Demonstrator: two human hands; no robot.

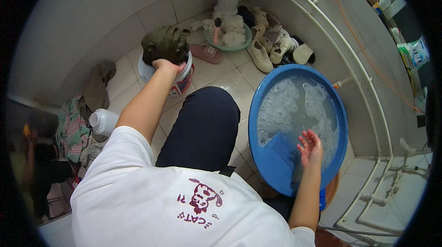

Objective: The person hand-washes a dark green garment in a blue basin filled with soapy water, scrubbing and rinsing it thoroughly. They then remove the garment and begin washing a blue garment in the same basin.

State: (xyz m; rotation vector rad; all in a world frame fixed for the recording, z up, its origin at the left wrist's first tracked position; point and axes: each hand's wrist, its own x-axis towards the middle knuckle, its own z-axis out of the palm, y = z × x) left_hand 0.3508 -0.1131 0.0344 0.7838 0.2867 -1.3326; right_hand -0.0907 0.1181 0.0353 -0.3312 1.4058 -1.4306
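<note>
My left hand [169, 68] holds a bunched dark olive cloth [164, 44] over the rim of a white plastic bucket [188, 70]. The palm is under the cloth, and some fingers are hidden by it. To the right, my right hand [309, 148] hovers above a large blue plastic basin [254, 115], its fingers apart and a little curled, with nothing in it. Cloudy water with white suds [281, 98] fills much of the basin. A ribbed blue washboard surface [285, 150] slopes into the water on the near side.
Pink slipper [207, 53], green basin [246, 44] with pale material and a brush [217, 31], and shoes [259, 56] lie ahead. White jar [103, 122] and piled clothes [72, 127] are at left. Pipes [362, 84] run along the right wall. Another person's arm [30, 157] shows far left.
</note>
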